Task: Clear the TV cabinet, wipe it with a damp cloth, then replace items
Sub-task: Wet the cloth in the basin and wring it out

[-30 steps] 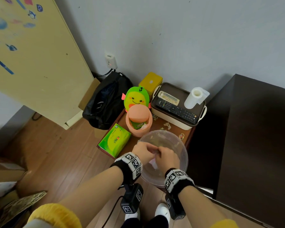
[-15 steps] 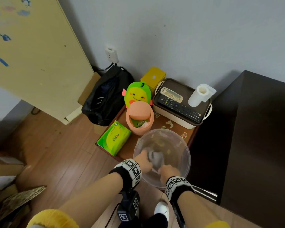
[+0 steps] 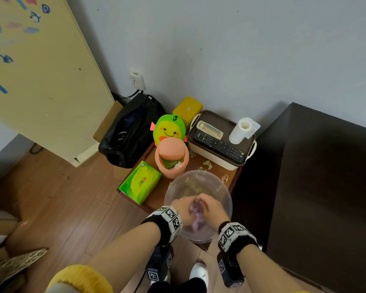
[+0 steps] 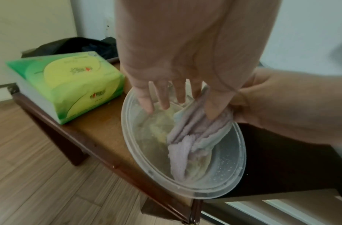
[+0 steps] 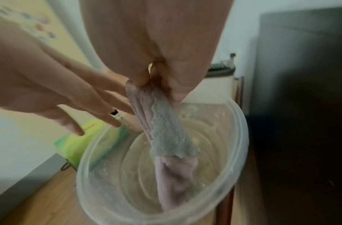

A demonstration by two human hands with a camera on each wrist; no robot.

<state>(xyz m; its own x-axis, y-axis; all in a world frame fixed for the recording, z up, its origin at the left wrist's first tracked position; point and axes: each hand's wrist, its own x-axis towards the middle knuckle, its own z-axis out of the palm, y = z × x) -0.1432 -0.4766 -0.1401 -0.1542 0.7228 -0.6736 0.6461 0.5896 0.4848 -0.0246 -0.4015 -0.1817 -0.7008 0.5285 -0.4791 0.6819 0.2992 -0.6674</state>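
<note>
The damp cloth [image 5: 167, 134], lilac with a grey-blue face, hangs in a bunched strip from the right hand [image 5: 156, 50] at the top centre of the right wrist view, its upper end pinched between the thumb and curled fingers [image 5: 139, 76] and its lower end trailing down into the clear plastic basin [image 5: 241, 126]. The left hand [image 4: 185, 50], in the upper middle of the left wrist view, has its fingers [image 4: 145, 100] spread and nearly straight, tips dipping just inside the basin's far rim, while its thumb lies against the cloth's top folds, just beside the right hand. In the head view both hands meet over the basin at lower centre, which sits on the near end of a small brown wooden table [image 3: 152, 199]; the basin holds the cloth's tail, and droplets and pale specks cling to its wall. Farther up the table stand a green tissue pack [image 3: 140, 181], a salmon desktop bin [image 3: 171, 158] holding a green wrapper and white scrap, and a lidded cream box [image 3: 218, 160] carrying a black remote [image 3: 220, 145], a cream remote and a paper roll [image 3: 241, 131].
</note>
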